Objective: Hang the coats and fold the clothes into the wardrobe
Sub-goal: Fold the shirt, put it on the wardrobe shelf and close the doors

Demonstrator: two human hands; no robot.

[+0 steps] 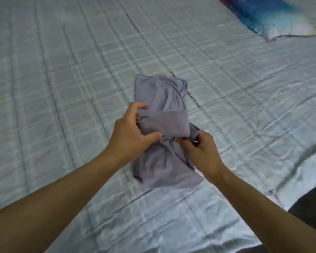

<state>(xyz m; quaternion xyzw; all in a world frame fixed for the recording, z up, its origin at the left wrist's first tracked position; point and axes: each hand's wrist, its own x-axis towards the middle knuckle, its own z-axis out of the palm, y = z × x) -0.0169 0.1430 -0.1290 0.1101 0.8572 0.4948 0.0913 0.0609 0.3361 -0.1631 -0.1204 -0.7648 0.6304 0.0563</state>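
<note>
- The grey garment (162, 99) lies on the bed in the middle of the view, folded into a narrow lengthwise strip; its far end is flat and creased, and its near end spreads a little wider towards the person
- A fold of the same cloth runs crosswise over the middle of the strip like a band, lifted slightly off the layers beneath
- The left hand (133, 132) grips the left end of that crosswise fold, with the fingers curled over the top edge and the thumb pressed against the cloth below
- The right hand (204, 150) is at the right end of the fold, thumb and fingers drawn together and pinching the fabric just under it
- Under the garment is a pale blue checked bedspread (62, 70), wrinkled near the bed's edge
- A pillow (274, 17) printed in blue and purple lies at the far right corner, well apart from the garment
- Dark floor (314, 207) shows past the bed's edge at the lower right
</note>
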